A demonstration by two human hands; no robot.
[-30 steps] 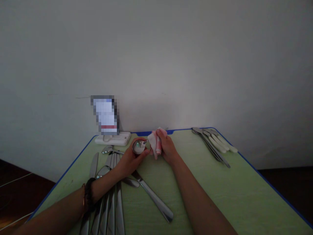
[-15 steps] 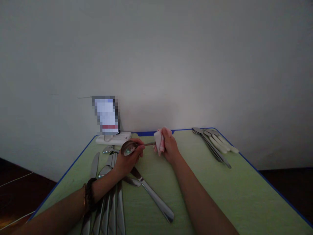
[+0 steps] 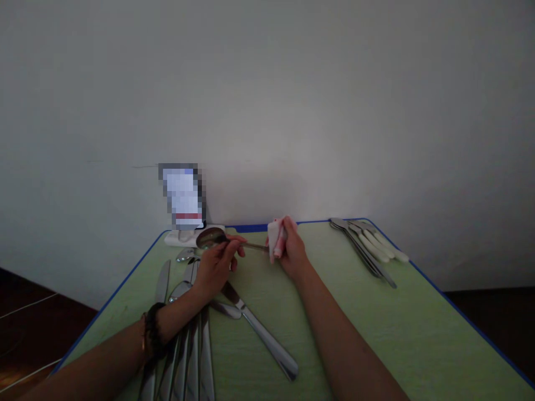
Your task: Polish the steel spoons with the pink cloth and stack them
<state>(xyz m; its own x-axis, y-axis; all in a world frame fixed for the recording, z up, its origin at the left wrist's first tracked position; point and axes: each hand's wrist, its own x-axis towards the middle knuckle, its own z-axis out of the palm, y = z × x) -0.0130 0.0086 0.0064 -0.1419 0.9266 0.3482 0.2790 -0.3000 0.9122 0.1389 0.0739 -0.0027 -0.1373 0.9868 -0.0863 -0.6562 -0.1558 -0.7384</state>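
My left hand (image 3: 218,267) pinches a metal spoon (image 3: 211,238) by the neck, just behind its bowl, holding it above the table. The bowl points left and the handle runs right. A pink and white cloth (image 3: 276,236) is closed in my right hand (image 3: 292,250), and the handle's far end disappears into it. Beneath my left forearm lies a group of metal cutlery (image 3: 194,345), partly hidden by the arm. A table knife (image 3: 267,340) lies slantwise just right of that group.
A phone (image 3: 184,195) with a blurred screen stands on a white base (image 3: 173,239) at the back left. Forks and other cutlery with metal and cream handles (image 3: 374,245) lie at the back right. The green table (image 3: 368,328) has a blue edge and meets a wall.
The spoon's bowl has shifted left and turned, and my left fingers now grip the neck from above. My right hand with the cloth has moved very slightly right.
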